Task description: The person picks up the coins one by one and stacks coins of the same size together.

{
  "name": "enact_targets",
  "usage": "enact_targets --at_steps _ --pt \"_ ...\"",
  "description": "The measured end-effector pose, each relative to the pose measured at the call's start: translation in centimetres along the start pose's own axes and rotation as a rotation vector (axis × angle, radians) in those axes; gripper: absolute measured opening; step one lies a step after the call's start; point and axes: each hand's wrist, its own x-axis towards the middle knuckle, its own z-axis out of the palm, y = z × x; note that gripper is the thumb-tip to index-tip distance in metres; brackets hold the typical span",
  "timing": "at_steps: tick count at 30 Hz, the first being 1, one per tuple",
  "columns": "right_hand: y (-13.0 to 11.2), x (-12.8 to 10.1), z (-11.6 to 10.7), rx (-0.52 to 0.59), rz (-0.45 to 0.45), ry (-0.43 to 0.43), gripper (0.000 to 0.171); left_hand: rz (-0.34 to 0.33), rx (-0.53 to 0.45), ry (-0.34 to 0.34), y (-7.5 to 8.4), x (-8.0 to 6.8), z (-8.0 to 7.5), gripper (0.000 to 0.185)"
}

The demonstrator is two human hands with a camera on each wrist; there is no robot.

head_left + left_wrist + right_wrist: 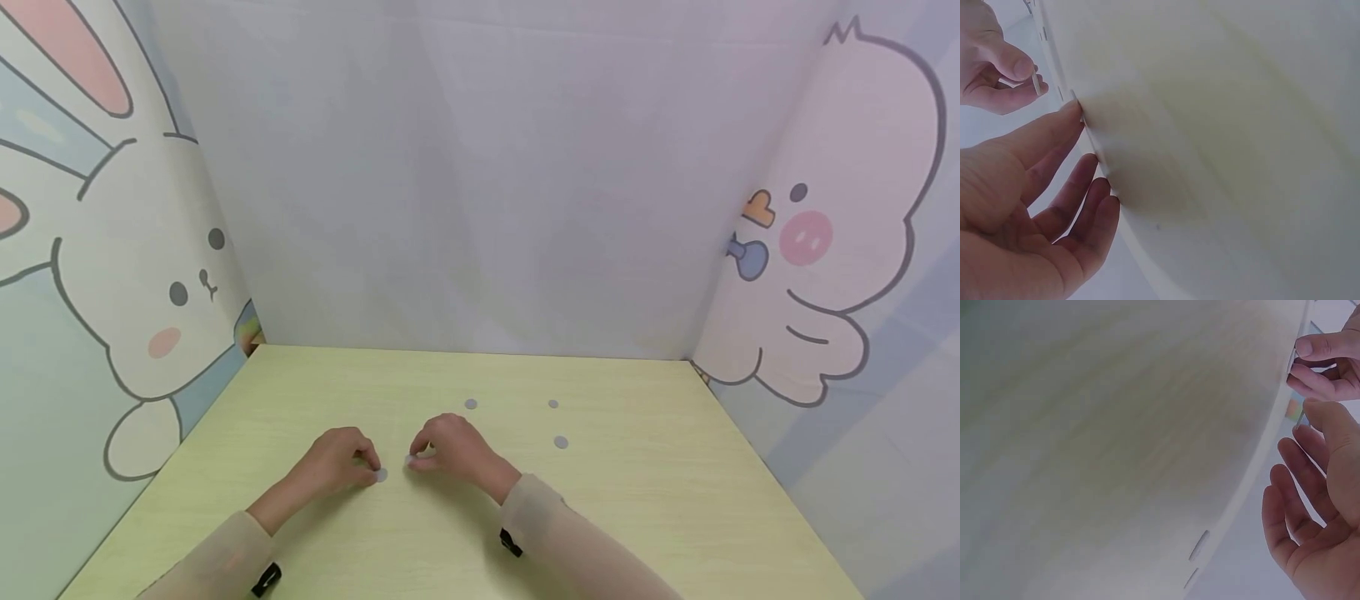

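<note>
We see a pale yellow-green counter [637, 517]. On it lie small grey discs: one [470, 404] at 12 o'clock, two [552, 404] [560, 442] toward 2 o'clock, one [382, 475] near centre.

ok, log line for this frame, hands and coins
left hand: fingertips on coin lying on table | right hand: pinching another coin | three loose coins to the right, untouched
</note>
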Motion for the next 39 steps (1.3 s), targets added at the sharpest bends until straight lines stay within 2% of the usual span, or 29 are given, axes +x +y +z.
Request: enact_targets --at_steps 9,23,30,39 --pt "-1.0 0.8 0.6 0.008 0.015 -0.030 0.009 0.012 0.013 -0.007 -0.3 0.3 0.1 0.017" --pt "-2.5 2.0 1.9 0.009 0.031 -0.050 0.004 0.065 0.009 -0.002 -0.7 0.2 0.1 0.017" --pt "-2.9 2.4 2.2 -0.021 0.039 -0.055 0.005 0.064 -0.004 -0.002 -0.7 0.2 0.0 0.016" --pt "-3.3 2.5 2.3 -0.005 0.061 -0.033 0.007 0.052 0.015 -0.002 -0.5 0.2 0.0 0.015"
